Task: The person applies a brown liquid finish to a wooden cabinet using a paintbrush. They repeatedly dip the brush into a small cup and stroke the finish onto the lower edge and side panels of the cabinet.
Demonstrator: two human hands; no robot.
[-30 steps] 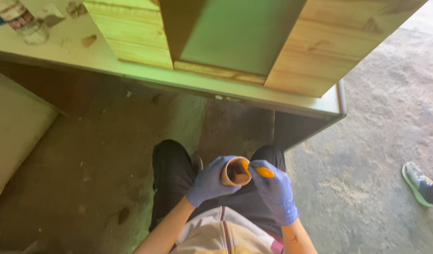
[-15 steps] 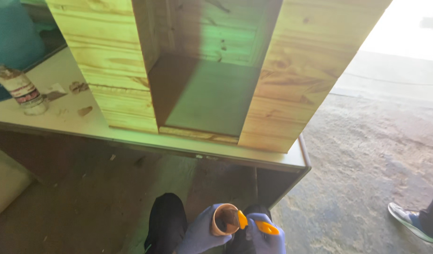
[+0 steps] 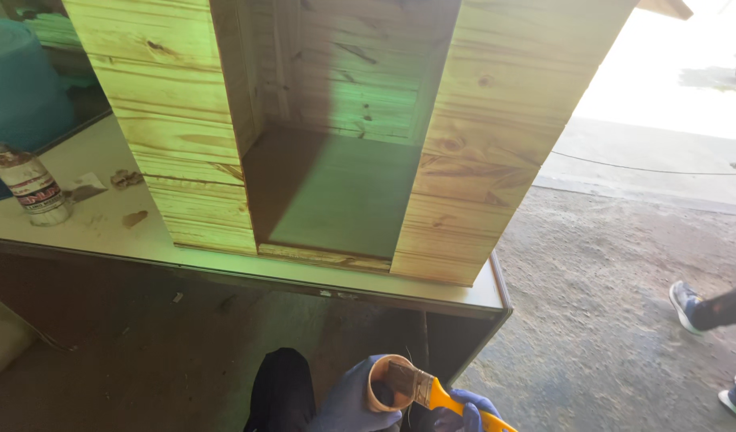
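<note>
Head view: your left hand clenched round small cup. Right hand grasps yellow-handled brush, bristles dipped in cup, handle running down-right. Wooden cabinet stands above, ahead.

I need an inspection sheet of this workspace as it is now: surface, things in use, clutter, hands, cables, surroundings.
Surface: pale worktable with a dark edge, stained in spots.
Job's things: open-fronted wooden cabinet standing on the table; small brown cup; yellow-handled brush with its bristles at the cup's mouth.
Clutter: labelled bottle at the table's left end; small scraps beside it.
Hands: left hand, blue-gloved, grip closed around the cup; right hand, blue-gloved, holds the brush handle, mostly cut off by the frame.
Cables: thin line across the ground at the right.
Surroundings: concrete floor; another person's shoes at right; blue container at left.
</note>
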